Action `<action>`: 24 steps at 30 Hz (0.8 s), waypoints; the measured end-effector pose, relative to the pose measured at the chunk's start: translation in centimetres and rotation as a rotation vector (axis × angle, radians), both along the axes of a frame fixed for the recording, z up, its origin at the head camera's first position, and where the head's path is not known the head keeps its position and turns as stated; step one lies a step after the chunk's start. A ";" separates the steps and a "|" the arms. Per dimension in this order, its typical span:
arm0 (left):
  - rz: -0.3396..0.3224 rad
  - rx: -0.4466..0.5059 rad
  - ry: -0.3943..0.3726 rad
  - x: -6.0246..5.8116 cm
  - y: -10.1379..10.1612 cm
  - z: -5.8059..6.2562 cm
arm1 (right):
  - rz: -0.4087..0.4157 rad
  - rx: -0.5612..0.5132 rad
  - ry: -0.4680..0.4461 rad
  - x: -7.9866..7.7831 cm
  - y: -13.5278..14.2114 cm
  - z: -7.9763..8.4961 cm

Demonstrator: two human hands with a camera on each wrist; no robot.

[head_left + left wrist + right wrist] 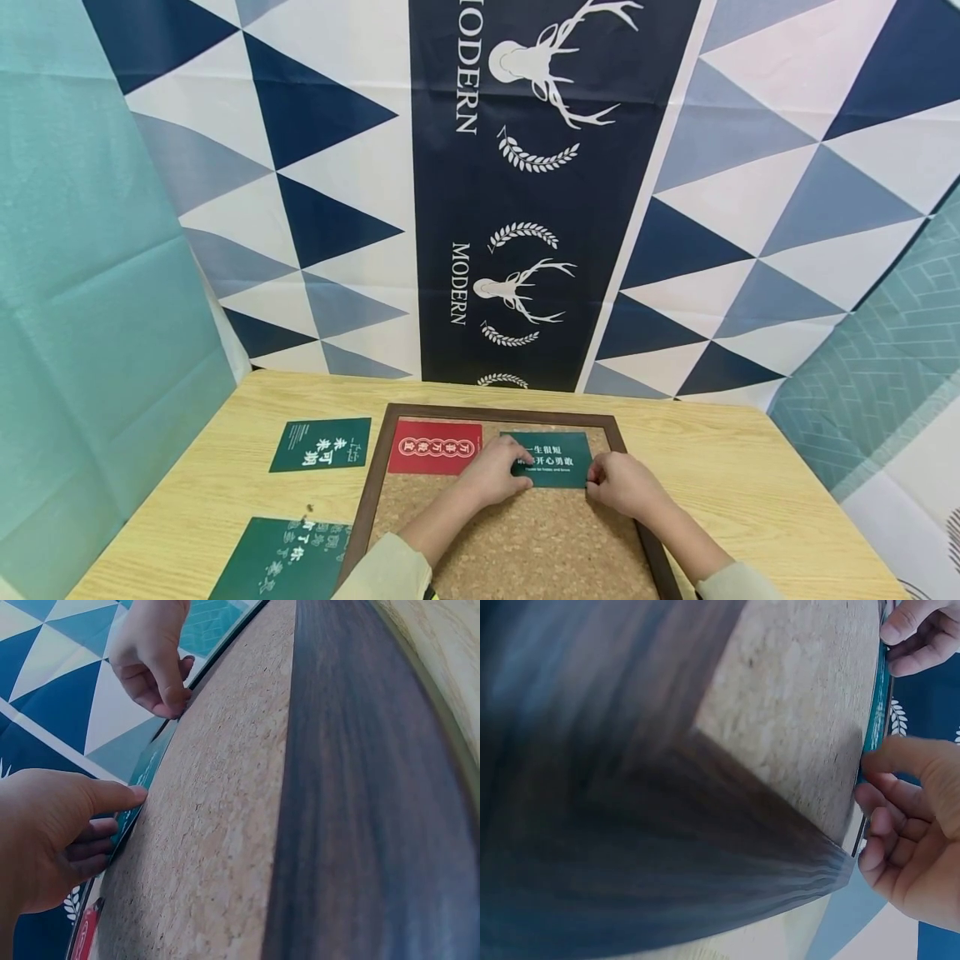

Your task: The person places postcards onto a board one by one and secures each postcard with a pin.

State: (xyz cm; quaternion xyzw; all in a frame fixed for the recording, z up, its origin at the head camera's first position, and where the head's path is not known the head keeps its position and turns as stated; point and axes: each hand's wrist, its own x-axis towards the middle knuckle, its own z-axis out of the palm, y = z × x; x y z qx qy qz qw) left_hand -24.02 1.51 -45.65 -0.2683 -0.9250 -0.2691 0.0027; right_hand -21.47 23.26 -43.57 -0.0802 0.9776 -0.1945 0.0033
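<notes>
A dark green card (555,460) with white lettering lies near the far right corner of the cork board (517,533). My left hand (491,473) rests on the card's left part, thumb by its near edge and fingertips on its face. In the left wrist view, this hand's thumb (127,796) lies nearly straight along the card. At the opposite end, my right hand (624,482) pinches the near right corner between thumb and bent fingers. The right wrist view shows the right fingers (881,817) curled at the card's edge. Left of this card, a red card (427,443) lies on the cork.
A brown wooden frame (372,492) borders the board. On the wooden table (187,467) to the left lie a green card (318,444) and a larger green card (277,562). Small dark bits (308,508) sit between them. A patterned cloth (345,208) hangs behind the table.
</notes>
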 end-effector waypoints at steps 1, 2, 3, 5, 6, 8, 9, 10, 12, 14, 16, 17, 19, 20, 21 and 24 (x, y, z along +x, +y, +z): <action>0.000 0.000 0.001 0.0 0.0 0.0 | -0.002 -0.017 -0.008 0.0 0.0 -0.1; 0.000 -0.002 0.001 0.0 0.0 0.0 | -0.003 -0.032 -0.015 0.0 0.0 -0.2; 0.000 -0.004 0.001 0.0 0.0 0.0 | -0.007 -0.046 -0.023 0.0 0.0 -0.3; 0.000 -0.008 0.001 0.0 0.0 0.0 | -0.006 -0.066 -0.031 0.0 0.1 -0.5; 0.000 -0.009 0.001 0.0 0.0 -0.1 | -0.007 -0.080 -0.036 0.0 0.1 -0.5; 0.002 -0.012 0.000 0.0 0.0 -0.1 | -0.013 -0.109 -0.046 -0.1 0.2 -0.6; 0.004 -0.012 -0.001 0.0 0.0 -0.1 | -0.017 -0.124 -0.050 -0.2 0.3 -0.6; 0.005 -0.012 -0.002 0.0 0.0 -0.1 | -0.021 -0.136 -0.052 -0.2 0.3 -0.5; 0.008 -0.010 -0.005 0.0 0.0 0.0 | -0.033 -0.160 -0.059 -0.2 0.4 -0.4; 0.011 -0.009 -0.008 0.0 0.0 0.0 | -0.036 -0.169 -0.057 -0.2 0.5 -0.3; 0.011 -0.010 -0.012 0.0 0.0 0.1 | -0.034 -0.172 -0.054 -0.2 0.6 -0.2; 0.012 -0.011 -0.012 0.0 0.0 0.1 | -0.034 -0.174 -0.057 -0.2 0.6 -0.1; 0.011 -0.011 -0.013 0.0 0.0 0.1 | -0.024 -0.172 -0.052 -0.2 0.6 -0.1; 0.009 -0.013 -0.011 0.0 0.0 0.1 | -0.022 -0.171 -0.054 -0.2 0.7 0.0; 0.009 -0.013 -0.010 0.0 0.0 0.1 | -0.017 -0.172 -0.055 -0.2 0.7 0.0; 0.005 -0.011 -0.007 0.0 0.0 0.1 | -0.002 -0.177 -0.059 -0.2 1.0 0.3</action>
